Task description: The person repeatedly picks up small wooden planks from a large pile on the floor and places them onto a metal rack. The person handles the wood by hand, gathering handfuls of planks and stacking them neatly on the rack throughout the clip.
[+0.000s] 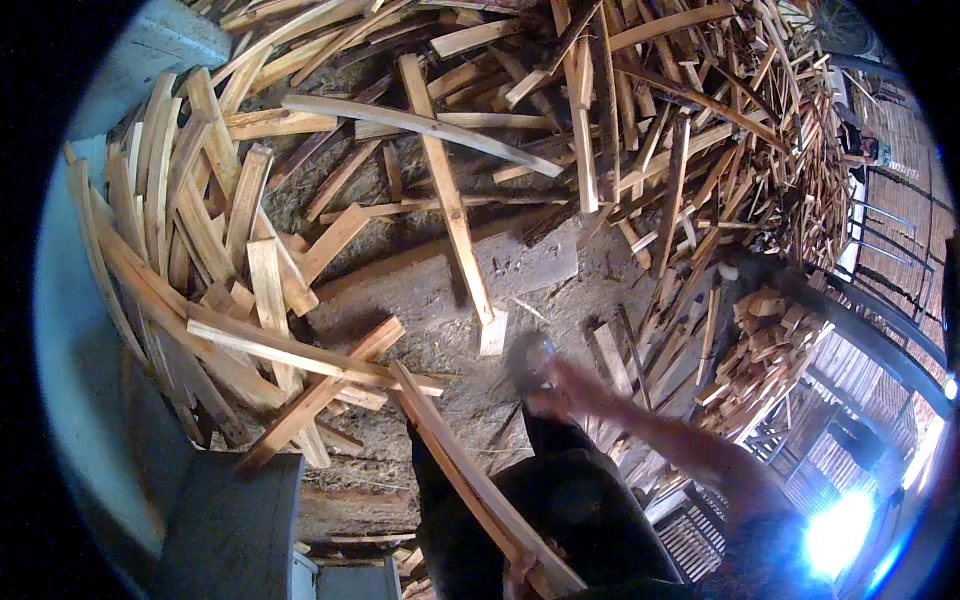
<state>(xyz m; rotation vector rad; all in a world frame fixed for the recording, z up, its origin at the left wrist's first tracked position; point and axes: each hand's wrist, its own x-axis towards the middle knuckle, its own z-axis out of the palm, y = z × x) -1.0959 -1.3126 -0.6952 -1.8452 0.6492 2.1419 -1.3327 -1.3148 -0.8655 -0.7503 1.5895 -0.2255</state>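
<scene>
My left hand [522, 578], mostly cut off at the lower edge, is closed on a long wooden stick [468, 458] that slants up and left across my dark-clothed lap. The far end of this stick meets two crossed sticks at the side of the left heap. From the right, my right forearm reaches in to the middle, and my right hand [560, 388] is closed by my knee. A dark rounded thing [528, 360] at its fingers is too smeared to name. Just beyond it lies the pale end of another long stick [455, 210], which crosses a thick grey plank [520, 262].
Split sticks pile up at the left [215, 220] against a light blue wall [70, 280], and across the back. Shorter pieces form a heap [770, 345] at the right, near a dark beam [870, 335]. A grey box-like surface [235, 520] stands at lower left.
</scene>
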